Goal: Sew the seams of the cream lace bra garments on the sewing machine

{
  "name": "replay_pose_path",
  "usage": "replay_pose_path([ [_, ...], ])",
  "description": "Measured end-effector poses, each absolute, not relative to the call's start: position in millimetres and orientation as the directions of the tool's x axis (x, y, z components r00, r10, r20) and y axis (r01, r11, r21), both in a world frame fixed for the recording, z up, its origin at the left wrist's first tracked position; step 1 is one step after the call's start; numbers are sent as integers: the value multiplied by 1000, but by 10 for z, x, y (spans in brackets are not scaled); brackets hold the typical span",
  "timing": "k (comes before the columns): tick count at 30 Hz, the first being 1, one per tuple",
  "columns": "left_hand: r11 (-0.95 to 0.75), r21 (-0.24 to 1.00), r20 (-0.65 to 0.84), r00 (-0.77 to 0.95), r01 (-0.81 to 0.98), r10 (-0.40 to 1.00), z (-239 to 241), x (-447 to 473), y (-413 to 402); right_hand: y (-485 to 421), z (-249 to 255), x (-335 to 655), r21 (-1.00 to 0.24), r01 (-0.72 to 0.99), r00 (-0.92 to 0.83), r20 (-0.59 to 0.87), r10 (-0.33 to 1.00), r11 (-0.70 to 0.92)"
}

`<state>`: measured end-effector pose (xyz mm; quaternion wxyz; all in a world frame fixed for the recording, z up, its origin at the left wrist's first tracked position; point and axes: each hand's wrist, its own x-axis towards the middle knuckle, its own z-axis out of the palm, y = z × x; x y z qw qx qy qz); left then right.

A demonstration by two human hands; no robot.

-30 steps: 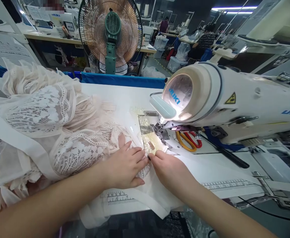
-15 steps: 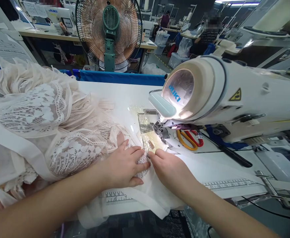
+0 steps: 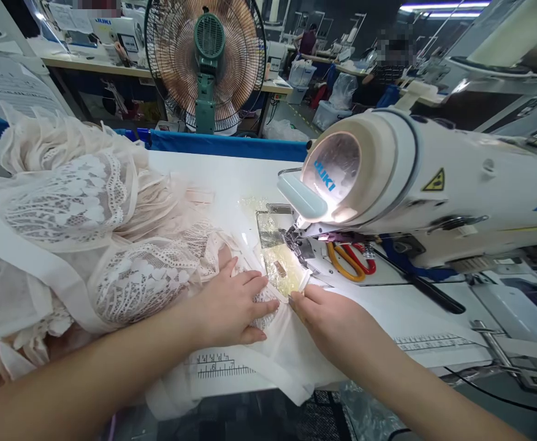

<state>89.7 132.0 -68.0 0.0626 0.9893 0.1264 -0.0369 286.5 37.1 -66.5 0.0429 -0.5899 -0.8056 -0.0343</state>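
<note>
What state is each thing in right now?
Left hand: spread, palm down on the cloth
Right hand: fingertips closed on the cloth
Cloth: laid out, wrinkled, partly under the hands
Lace pile: heaped
Machine: brightly lit at its head
Fan: upright; cannot tell if spinning
Ceiling light: lit

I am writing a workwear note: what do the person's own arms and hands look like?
The left forearm and right forearm are bare, with no sleeve in view. The left hand and right hand wear no gloves; no ring, watch or bracelet shows.
</note>
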Motion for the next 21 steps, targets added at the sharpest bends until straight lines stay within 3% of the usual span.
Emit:
replay_pose_path([
  [3, -960, 103, -105, 963, 260, 249, -669, 898, 1305, 432, -682, 2817, -2, 957, -286, 165, 944, 291],
  [8, -963, 100, -90, 966, 252, 243, -670, 892, 1311, 498, -667, 2722, -21, 982, -187, -99, 977, 186],
  [11, -963, 104, -75, 967, 248, 241, -667, 892, 1318, 442, -631, 2757, 0, 976, -213, -166, 963, 216],
  [18, -961, 121, -36, 969, 249, 246, -675, 875, 1323, 426, -613, 2797, -7, 980, -201, 16, 979, 201],
  [21, -961, 121, -33, 969, 247, 245, -684, 874, 1327, 496, -627, 2718, -16, 987, -163, -64, 984, 163],
])
